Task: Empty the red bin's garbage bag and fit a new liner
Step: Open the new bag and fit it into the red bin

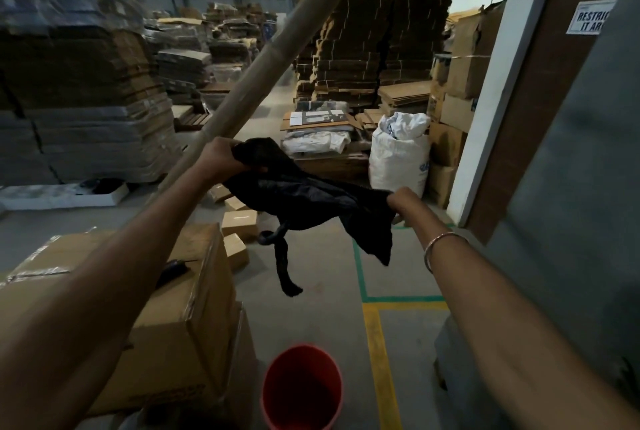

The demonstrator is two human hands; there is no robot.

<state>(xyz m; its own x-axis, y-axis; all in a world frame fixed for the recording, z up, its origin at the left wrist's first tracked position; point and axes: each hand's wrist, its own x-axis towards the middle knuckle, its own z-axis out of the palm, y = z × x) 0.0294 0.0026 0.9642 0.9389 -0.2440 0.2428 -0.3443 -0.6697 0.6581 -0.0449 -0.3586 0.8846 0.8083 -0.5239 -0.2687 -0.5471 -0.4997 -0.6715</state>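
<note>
Now both fists are clenched on a black garbage bag (311, 197), which is pulled crumpled between them. The left hand (218, 159) grasps one bunched end. The right hand (403, 203) grasps the other end, lower and further right. A knotted tail of the bag dangles free beneath the grip. Well below the hands, the red bin (273, 405) stands on the floor with its mouth open upward and bare floor just ahead of it. Under the left forearm a large cardboard box (194, 308) crowds close beside the bin. A bamboo pole (277, 45) slants just behind the left hand. Small cartons (239, 222) lie beyond the hanging tail, and a stuffed white sack (398, 159) stands past the right hand. Green floor tape (360, 270) and yellow floor tape (379, 360) run beneath the right forearm.
</note>
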